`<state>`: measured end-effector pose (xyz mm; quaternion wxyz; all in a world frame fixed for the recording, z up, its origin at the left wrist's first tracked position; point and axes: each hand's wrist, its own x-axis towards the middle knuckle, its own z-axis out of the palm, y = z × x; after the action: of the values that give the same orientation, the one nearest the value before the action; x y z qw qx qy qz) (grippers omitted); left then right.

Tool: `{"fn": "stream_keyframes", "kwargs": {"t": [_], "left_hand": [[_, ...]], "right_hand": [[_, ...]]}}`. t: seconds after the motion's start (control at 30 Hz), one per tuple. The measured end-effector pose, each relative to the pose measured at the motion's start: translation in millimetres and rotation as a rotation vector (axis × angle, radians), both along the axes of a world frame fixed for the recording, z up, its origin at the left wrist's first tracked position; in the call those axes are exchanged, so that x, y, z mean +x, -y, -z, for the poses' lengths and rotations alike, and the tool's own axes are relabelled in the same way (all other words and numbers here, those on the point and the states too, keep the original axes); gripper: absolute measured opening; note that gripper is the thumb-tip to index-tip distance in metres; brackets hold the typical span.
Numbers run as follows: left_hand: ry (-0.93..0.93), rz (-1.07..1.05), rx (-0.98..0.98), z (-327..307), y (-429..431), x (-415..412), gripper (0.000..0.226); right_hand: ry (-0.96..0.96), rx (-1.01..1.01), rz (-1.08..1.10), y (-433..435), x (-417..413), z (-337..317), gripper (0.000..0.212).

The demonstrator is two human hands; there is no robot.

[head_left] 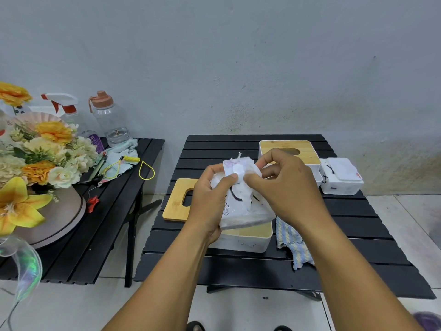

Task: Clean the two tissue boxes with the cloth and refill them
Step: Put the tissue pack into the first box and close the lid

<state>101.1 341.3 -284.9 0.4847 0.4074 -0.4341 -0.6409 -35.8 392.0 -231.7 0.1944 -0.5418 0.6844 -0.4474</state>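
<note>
Nearest us, the open tissue box (241, 242) sits on the black tabletop (346, 235) with the striped cloth (293, 244) lying just beside it on the right, set down, we judge, because wiping is over for this box. Right above the box we hold the tissue pack (241, 201), ready to drop in. Our left hand (210, 199) wraps its fingers round the pack's left side to steady it, while our right hand (286, 187) pinches the wrapper near the top with its fingers (253, 181), likely to tear it open. The wooden lid (176, 201) lies to the left, out of the way. Farther back stand the second tissue box (307, 151), lid on, and a spare pack (341, 175) touching it.
</note>
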Motion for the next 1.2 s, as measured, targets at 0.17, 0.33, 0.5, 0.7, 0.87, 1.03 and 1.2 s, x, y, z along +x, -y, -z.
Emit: {"fn": "stream_keyframes", "kwargs": {"t": [0.17,0.33,0.5,0.7,0.87,1.03,1.2], "left_hand": [[-0.041,0.007,-0.033,-0.5,0.2,-0.2,0.058],[-0.053,-0.010,-0.003,-0.2,2.2,1.6,0.041],[-0.042,-0.016,0.033,0.1,7.0,2.7,0.036],[-0.039,0.006,0.036,-4.7,13.4,7.0,0.037],[-0.100,-0.069,0.053,-10.6,18.9,15.7,0.033],[-0.163,-0.243,0.052,-14.9,22.1,9.3,0.022],[-0.224,-0.218,0.123,-12.5,21.6,-3.1,0.026]], "right_hand": [[0.002,0.031,-0.037,-1.9,-1.2,-2.1,0.023],[0.052,0.003,-0.032,-5.4,-5.2,-9.8,0.027],[0.051,0.024,-0.050,-5.3,-11.2,-14.2,0.020],[-0.007,0.249,-0.185,6.4,-8.7,-14.0,0.015],[0.074,0.344,-0.255,4.1,-6.0,-17.8,0.028],[0.064,0.332,-0.300,5.2,-5.3,-18.1,0.031],[-0.058,0.255,-0.183,23.0,-6.5,-11.9,0.029]]}}
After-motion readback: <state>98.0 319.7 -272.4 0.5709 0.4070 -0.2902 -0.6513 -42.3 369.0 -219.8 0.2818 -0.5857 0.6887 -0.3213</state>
